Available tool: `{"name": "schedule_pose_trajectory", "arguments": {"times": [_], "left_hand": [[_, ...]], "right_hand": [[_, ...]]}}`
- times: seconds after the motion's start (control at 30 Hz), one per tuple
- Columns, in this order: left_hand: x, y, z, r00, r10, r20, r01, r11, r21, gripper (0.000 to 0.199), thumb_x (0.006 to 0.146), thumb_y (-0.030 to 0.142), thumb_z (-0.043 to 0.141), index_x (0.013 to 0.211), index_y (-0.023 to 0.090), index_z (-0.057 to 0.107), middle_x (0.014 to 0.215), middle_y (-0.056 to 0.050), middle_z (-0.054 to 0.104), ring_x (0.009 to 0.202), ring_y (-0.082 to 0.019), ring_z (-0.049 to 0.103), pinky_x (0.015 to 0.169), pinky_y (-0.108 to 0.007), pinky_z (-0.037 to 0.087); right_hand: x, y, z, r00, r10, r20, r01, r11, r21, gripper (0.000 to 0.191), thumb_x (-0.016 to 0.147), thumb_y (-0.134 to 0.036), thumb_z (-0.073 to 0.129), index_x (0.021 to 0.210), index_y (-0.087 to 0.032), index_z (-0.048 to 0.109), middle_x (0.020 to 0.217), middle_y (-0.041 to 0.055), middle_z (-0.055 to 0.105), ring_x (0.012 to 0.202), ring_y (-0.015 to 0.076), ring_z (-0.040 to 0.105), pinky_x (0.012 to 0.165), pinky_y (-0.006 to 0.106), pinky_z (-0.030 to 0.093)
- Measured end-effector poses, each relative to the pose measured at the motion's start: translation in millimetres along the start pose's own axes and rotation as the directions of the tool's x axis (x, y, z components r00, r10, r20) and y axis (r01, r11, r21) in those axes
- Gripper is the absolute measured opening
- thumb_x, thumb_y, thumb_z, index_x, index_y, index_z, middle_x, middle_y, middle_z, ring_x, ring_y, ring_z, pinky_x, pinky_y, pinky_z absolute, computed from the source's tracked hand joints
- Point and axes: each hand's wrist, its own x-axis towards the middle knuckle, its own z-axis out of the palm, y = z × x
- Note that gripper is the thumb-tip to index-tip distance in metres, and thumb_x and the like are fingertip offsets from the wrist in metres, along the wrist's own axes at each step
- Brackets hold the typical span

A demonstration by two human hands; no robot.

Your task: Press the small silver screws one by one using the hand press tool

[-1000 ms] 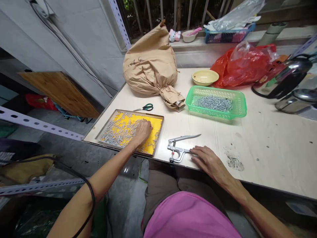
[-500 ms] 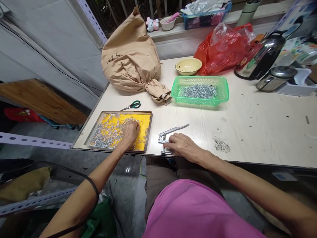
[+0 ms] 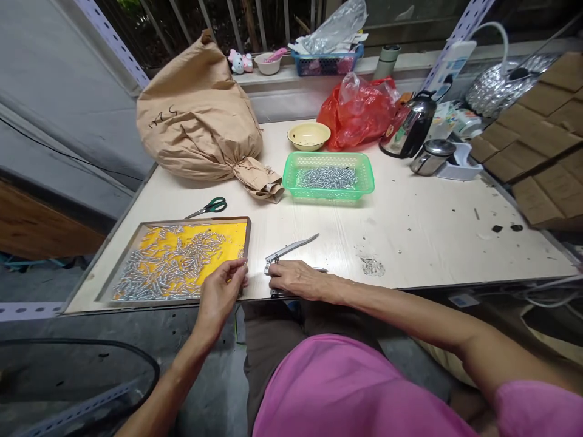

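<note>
My left hand point(image 3: 222, 286) is at the right front corner of a shallow tray point(image 3: 248, 233), thumb and fingers pinched together. Whatever lies between those fingertips is too small to make out. Many small shiny metal pins point(image 3: 182, 264) are scattered in the tray over a yellow lining. To the right, my right hand point(image 3: 298, 279) closes over the body of a metal hand press point(image 3: 294, 246), which has a long lever tilted upward. The hand hides much of its lower part.
Behind the tray lie green-handled scissors point(image 3: 215, 205). A green plastic basket point(image 3: 291, 176) holds more metal pieces. A cream bowl point(image 3: 310, 136), a large brown paper sack point(image 3: 195, 127), a red plastic bag point(image 3: 359, 115) and a kettle point(image 3: 412, 124) stand at the back.
My left hand has come out from among the pins to the tray's right edge. My right hand now covers more of the hand press. The view has turned rightward.
</note>
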Motion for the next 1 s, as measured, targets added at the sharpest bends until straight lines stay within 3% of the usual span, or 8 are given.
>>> {"name": "schedule_pose_trajectory", "arguments": {"times": [0.13,0.27,0.5,0.63,0.7,0.87,1.0], "left_hand": [[-21,-6,18.9,0.999,-0.044,0.010,0.045,0.990,-0.130,0.039,0.073,0.046,0.064,0.097,0.014,0.064,0.080,-0.003,0.066,0.063,-0.014,0.063,0.064,-0.028,0.053],[-39,-13,34.7,1.000,0.006,-0.003,-0.006,0.994,-0.111,0.030,0.079,0.042,0.060,0.093,0.016,0.064,0.080,-0.002,0.067,0.066,-0.014,0.064,0.067,-0.026,0.052],[-39,-10,56.0,0.979,0.204,0.016,-0.204,0.977,0.068,0.018,0.087,0.032,0.054,0.093,0.019,0.065,0.087,-0.003,0.069,0.074,-0.015,0.064,0.071,-0.026,0.050],[-36,-12,71.3,0.886,0.452,0.108,-0.464,0.863,0.199,0.015,0.089,0.021,0.051,0.099,0.020,0.063,0.102,-0.005,0.067,0.095,-0.017,0.061,0.084,-0.030,0.049],[-36,-16,77.8,0.841,0.519,0.153,-0.541,0.810,0.226,0.015,0.090,0.018,0.049,0.100,0.020,0.061,0.105,-0.006,0.066,0.100,-0.018,0.060,0.087,-0.032,0.049],[-36,-25,85.0,0.784,0.594,0.181,-0.618,0.719,0.318,0.016,0.092,0.014,0.045,0.100,0.018,0.058,0.113,-0.008,0.064,0.099,-0.018,0.059,0.085,-0.034,0.051],[-37,-27,86.9,0.738,0.641,0.212,-0.665,0.639,0.386,0.020,0.092,0.012,0.044,0.106,0.017,0.056,0.109,-0.009,0.065,0.094,-0.019,0.060,0.081,-0.034,0.053]], "right_hand": [[-5,6,-5,0.994,0.098,0.043,-0.099,0.995,0.008,0.015,0.092,-0.013,0.045,0.092,-0.016,0.059,0.100,0.0068,0.052,0.082,0.0164,0.047,0.062,0.028,0.036],[-15,26,-11,0.963,0.270,-0.011,-0.269,0.961,0.064,0.017,0.092,-0.014,0.043,0.092,-0.016,0.060,0.098,0.0063,0.053,0.085,0.0163,0.046,0.065,0.027,0.034],[-28,33,-12,0.966,0.260,-0.005,-0.257,0.957,0.132,0.018,0.093,-0.018,0.044,0.088,-0.018,0.061,0.093,0.0028,0.052,0.077,0.0131,0.046,0.060,0.026,0.031],[-27,27,-16,0.979,0.199,0.052,-0.202,0.978,0.058,0.016,0.092,-0.015,0.043,0.090,-0.016,0.059,0.095,0.0049,0.052,0.079,0.0150,0.046,0.063,0.027,0.031],[-24,28,-17,0.980,0.179,0.093,-0.184,0.982,0.051,0.015,0.091,-0.014,0.044,0.090,-0.016,0.059,0.095,0.0056,0.053,0.080,0.0156,0.047,0.064,0.028,0.032],[-20,34,-11,0.968,0.245,0.055,-0.250,0.960,0.125,0.016,0.092,-0.016,0.043,0.090,-0.016,0.059,0.094,0.0049,0.053,0.079,0.0144,0.048,0.063,0.026,0.033],[-23,35,-6,0.983,0.184,0.012,-0.183,0.972,0.149,0.014,0.092,-0.015,0.044,0.088,-0.016,0.058,0.093,0.0043,0.053,0.078,0.0144,0.048,0.064,0.026,0.034]]}}
